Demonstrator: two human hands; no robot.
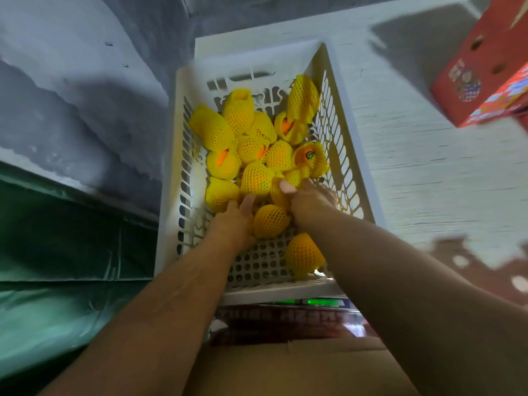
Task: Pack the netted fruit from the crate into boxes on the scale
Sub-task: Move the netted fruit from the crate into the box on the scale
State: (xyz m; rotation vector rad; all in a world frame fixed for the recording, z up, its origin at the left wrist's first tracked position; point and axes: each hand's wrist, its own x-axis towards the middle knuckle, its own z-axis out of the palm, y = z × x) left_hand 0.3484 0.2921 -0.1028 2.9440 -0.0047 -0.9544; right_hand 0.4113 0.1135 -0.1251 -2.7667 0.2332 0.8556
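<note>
- Both hands reach into the white crate of netted fruit.
- Left hand lies flat on the pile, fingers straight.
- Right hand grips one fruit.

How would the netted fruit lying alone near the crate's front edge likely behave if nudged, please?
The lone netted fruit looks rounded, so it would probably roll across the white crate. Its yellow foam netting should cushion knocks and probably give a non-slip hold.
</note>
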